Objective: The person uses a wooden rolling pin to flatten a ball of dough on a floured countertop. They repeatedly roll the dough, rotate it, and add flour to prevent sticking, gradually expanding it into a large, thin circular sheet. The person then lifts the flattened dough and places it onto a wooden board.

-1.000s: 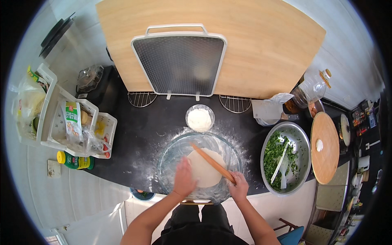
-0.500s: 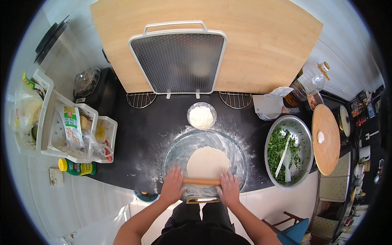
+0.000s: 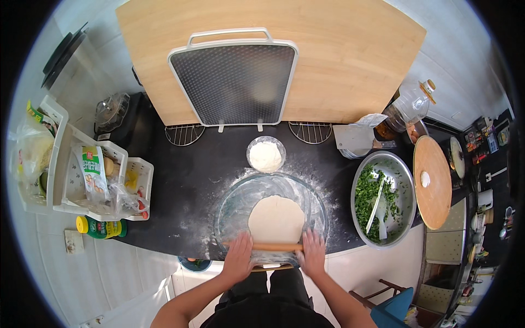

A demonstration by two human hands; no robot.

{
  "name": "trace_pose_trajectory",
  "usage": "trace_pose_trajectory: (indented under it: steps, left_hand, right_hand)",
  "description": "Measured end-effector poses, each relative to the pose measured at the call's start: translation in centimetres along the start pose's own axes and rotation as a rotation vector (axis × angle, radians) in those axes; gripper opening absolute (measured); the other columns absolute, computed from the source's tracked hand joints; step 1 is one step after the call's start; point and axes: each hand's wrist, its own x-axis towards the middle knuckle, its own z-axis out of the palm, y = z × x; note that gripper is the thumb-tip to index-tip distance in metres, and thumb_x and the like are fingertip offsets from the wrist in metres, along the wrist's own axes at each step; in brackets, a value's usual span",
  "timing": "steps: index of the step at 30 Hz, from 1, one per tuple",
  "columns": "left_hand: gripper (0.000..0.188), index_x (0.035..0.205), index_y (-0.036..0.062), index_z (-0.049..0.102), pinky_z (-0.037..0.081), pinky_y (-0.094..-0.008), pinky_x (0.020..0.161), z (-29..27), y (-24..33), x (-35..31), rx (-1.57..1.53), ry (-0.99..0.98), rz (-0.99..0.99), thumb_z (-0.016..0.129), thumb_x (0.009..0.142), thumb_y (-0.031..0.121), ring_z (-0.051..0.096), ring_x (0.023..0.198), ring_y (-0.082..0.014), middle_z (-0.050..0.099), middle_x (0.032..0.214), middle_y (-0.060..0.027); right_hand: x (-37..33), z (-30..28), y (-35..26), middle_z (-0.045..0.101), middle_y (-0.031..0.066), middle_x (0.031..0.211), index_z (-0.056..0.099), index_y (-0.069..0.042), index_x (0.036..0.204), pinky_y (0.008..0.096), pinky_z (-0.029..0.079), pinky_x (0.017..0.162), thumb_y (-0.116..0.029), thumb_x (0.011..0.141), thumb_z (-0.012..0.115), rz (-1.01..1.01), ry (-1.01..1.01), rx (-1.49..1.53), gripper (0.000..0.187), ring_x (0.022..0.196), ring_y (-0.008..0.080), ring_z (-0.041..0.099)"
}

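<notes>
A wooden rolling pin lies crosswise along the near edge of a flat, pale round of dough. My left hand covers its left end, and my right hand covers the right end. Both hands press down from above, fingers pointing away from me over the pin. Under the dough is a large round glass board dusted with flour. Just beyond it stands a small clear bowl of white flour.
At right, a steel bowl holds chopped greens and white utensils, beside a round wooden board. A cleaver lies behind. White baskets and a yellow-capped bottle stand left. A grey board leans at the back.
Both hands and the rolling pin have shifted a little to the right and closer to me over the dough. The whole view has moved slightly.
</notes>
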Motion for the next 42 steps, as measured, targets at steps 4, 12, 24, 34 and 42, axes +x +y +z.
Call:
trace_pose_trajectory:
  steps: [4, 12, 24, 34, 42]
  left_hand:
    - [0.078, 0.145, -0.008, 0.027, 0.015, -0.0509, 0.117, 0.1, -0.3, 1.9, -0.039, 0.056, -0.02, 0.059, 0.088, 0.036, 0.02, 0.144, -0.0395, 0.022, 0.153, -0.0275]
    - [0.076, 0.143, -0.0097, 0.029, 0.017, -0.0536, 0.115, 0.6, 2.3, 8.0, -0.063, 0.322, -0.218, 0.058, 0.089, 0.035, 0.019, 0.144, -0.0408, 0.02, 0.153, -0.0285]
    - [0.077, 0.145, -0.0073, 0.029, 0.015, -0.0528, 0.116, -0.6, 3.5, 12.5, 0.096, 0.392, -0.348, 0.059, 0.087, 0.033, 0.018, 0.145, -0.036, 0.022, 0.155, -0.024]
    - [0.074, 0.146, -0.0008, 0.031, 0.017, -0.0578, 0.114, 2.2, 8.5, 5.1, 0.094, -0.032, -0.125, 0.058, 0.089, 0.037, 0.023, 0.142, -0.0422, 0.024, 0.153, -0.0242]
    - [0.077, 0.144, -0.0075, 0.029, 0.014, -0.0543, 0.116, 2.1, 4.8, 6.0, 0.071, 0.281, -0.263, 0.059, 0.088, 0.036, 0.022, 0.142, -0.0411, 0.024, 0.152, -0.0278]
  right_hand:
    - [1.4, -0.1, 0.4, 0.029, 0.0198, 0.154, 0.033, -0.001, 0.146, 0.0542, 0.015, 0.116, -0.032, 0.089, 0.058, -0.024, 0.091, -0.064, 0.069, 0.143, 0.0369, 0.025]
    - [10.3, -3.0, 4.0, 0.03, 0.0189, 0.153, 0.035, 0.0, 0.144, 0.0515, 0.017, 0.116, -0.029, 0.087, 0.06, -0.131, 0.078, -0.104, 0.068, 0.142, 0.0363, 0.027]
    - [12.5, -3.7, 6.0, 0.032, 0.0185, 0.152, 0.039, 0.002, 0.141, 0.051, 0.019, 0.116, -0.031, 0.087, 0.061, -0.137, 0.213, -0.049, 0.067, 0.141, 0.0365, 0.028]
    - [3.2, -4.2, 8.6, 0.037, 0.0189, 0.149, 0.04, 0.0, 0.141, 0.0543, 0.016, 0.116, -0.029, 0.088, 0.06, -0.125, 0.032, 0.004, 0.063, 0.14, 0.0375, 0.03]
    - [6.2, -3.7, 5.9, 0.038, 0.0183, 0.148, 0.045, -0.002, 0.138, 0.0497, 0.022, 0.114, -0.031, 0.09, 0.057, -0.206, -0.029, -0.06, 0.057, 0.139, 0.0345, 0.032]
